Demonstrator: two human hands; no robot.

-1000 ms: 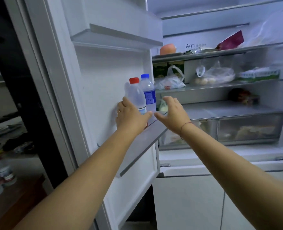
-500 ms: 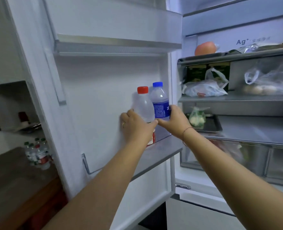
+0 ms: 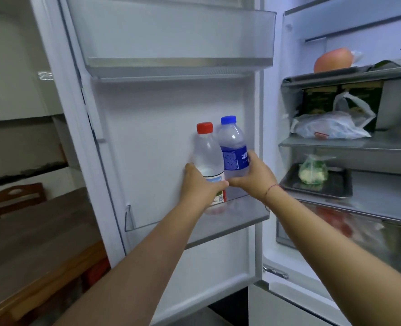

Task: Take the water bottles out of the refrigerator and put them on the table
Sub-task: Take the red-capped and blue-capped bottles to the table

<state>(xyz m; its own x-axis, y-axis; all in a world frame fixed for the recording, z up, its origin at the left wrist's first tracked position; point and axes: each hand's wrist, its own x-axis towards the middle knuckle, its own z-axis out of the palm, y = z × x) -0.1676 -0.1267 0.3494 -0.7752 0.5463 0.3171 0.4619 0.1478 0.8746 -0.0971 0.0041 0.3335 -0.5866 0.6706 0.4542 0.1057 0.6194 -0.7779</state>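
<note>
Head camera is looking into an open refrigerator, where two water bottles are standing side by side, touching, in the door shelf (image 3: 194,225) at the centre of the scene. The left hand (image 3: 200,184) is wrapping around the lower body of the red-capped bottle (image 3: 207,154), over its label, and the right hand (image 3: 253,176) is closing around the blue-capped bottle (image 3: 232,149) at its blue label band, with the thumb reaching under toward the other hand. Both hands are curling closed on the bottles, though whether either bottle is lifting off the shelf floor cannot be told.

The red-capped one is looking only partly full, so it is probably going to feel light and the thin clear plastic may be giving under a hard squeeze. The blue-capped one is fogging over, which suggests a cold, damp, slippery skin. Gripping at the labelled middle, where the walls are stiffer and less slick, seems the sound place; the shelf's clear front rail is asking for a straight lift before pulling out. The wooden table (image 3: 37,236) is waiting at the near left, past the door.
</note>
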